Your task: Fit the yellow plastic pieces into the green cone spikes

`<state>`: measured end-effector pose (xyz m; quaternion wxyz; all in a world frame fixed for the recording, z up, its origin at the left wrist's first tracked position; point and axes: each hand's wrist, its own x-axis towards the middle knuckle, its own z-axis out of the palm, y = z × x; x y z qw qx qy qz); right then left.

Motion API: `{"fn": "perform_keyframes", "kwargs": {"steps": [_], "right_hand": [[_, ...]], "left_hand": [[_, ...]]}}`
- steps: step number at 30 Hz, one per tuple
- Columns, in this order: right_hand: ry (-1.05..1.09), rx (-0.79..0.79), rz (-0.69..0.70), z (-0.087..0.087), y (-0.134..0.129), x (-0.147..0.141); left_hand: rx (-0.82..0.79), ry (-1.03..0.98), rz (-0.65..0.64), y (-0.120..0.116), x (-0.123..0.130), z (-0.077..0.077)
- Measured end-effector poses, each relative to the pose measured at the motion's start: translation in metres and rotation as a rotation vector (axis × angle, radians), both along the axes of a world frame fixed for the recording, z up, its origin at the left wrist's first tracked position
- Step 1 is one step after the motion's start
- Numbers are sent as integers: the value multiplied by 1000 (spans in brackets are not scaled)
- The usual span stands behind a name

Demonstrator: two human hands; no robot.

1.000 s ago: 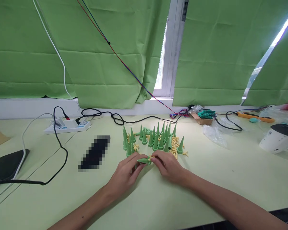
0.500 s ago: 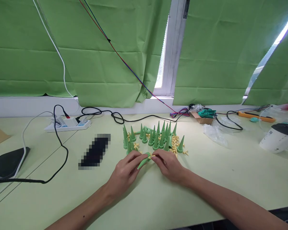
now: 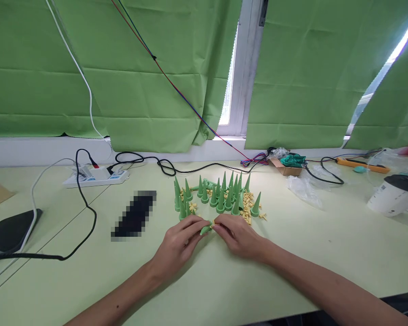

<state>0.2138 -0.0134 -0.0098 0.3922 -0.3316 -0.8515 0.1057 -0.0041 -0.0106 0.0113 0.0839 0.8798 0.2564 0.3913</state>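
My left hand is closed round a green cone, which lies on its side between the fingertips. The thumb and fingers of my right hand pinch a small yellow piece against the cone's base end. Just beyond both hands, many green cones stand upright on the table. Small yellow pieces lie heaped among them, mostly at the right side of the group.
A blurred dark object lies left of the hands. Further left are a power strip, cables and a black pad. To the right sit a small box, plastic bags and a white cylinder.
The held cone has turned, so its tip looks shorter and points less downward. My right fingertips have shifted slightly left, closer to the cone.
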Motion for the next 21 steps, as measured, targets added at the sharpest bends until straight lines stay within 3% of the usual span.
{"fn": "perform_keyframes", "kwargs": {"steps": [6,14,21], "right_hand": [[-34,21,10,0,0,1],[-74,65,55,2,0,3],[-106,73,45,2,0,4]], "left_hand": [[-164,-41,-21,-2,2,2],[-532,-112,4,-1,4,3],[-519,-101,7,-1,5,3]]}}
